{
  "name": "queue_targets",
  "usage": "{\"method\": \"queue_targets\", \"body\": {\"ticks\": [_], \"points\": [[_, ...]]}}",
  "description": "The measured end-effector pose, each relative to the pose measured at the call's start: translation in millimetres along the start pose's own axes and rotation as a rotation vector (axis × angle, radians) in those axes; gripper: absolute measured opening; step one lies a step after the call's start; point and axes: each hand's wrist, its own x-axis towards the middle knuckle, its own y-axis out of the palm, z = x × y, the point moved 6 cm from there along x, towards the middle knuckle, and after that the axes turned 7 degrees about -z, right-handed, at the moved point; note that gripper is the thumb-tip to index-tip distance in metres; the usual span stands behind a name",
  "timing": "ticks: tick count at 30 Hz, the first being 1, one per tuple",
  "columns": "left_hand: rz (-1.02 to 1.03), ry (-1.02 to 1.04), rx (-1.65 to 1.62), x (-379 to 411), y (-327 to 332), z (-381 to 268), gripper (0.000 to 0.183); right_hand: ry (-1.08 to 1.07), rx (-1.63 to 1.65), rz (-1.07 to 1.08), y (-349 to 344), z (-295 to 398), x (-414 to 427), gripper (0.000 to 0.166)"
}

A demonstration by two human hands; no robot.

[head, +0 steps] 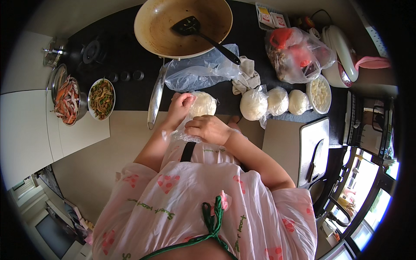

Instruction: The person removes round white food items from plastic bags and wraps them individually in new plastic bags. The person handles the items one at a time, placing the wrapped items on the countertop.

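Note:
A round white ball of food (204, 103), perhaps rice or dough, sits in a clear plastic bag (182, 133) at the counter's front edge. My left hand (179, 109) pinches the bag beside the ball's left side. My right hand (209, 129) grips the bag's gathered plastic just below the ball, close to my body. To the right, a large white ball (253, 105), a second ball (278, 101) and a third ball (298, 102) stand in a row, with clear plastic around them. Part of the held ball is hidden by plastic and fingers.
Behind my hands lie a loose plastic bag (198, 73), a cloth (247, 75) and a wok (156, 35) holding a black spatula (211, 40); its handle (157, 97) projects forward. Bowls of shredded food (102, 97) and strips (67, 100) stand left, a bowl of pale pieces (319, 92) right.

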Motion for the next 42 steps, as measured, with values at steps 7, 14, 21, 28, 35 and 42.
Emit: {"method": "queue_targets", "body": {"ticks": [7, 14, 21, 28, 35, 42], "points": [[-0.076, -0.275, -0.101, 3, -6, 36, 0.020, 0.044, -0.234, -0.092, -30, 5, -47, 0.034], [-0.043, -0.517, -0.426, -6, -15, 47, 0.019, 0.831, 0.143, 0.454, 36, -64, -108, 0.053], [0.134, -0.492, -0.452, -6, -26, 54, 0.019, 1.096, 1.114, -0.064, 76, -90, -112, 0.083], [0.108, -0.667, -0.534, -25, -27, 59, 0.017, 1.482, 1.499, -0.098, 89, -76, -97, 0.073], [0.043, -0.742, -0.651, -39, -15, 69, 0.015, 1.436, 1.050, -0.005, 110, -85, -125, 0.029], [0.059, -0.660, -0.542, -41, -20, 64, 0.019, 1.247, 0.513, -0.277, 44, -85, -142, 0.033]]}}
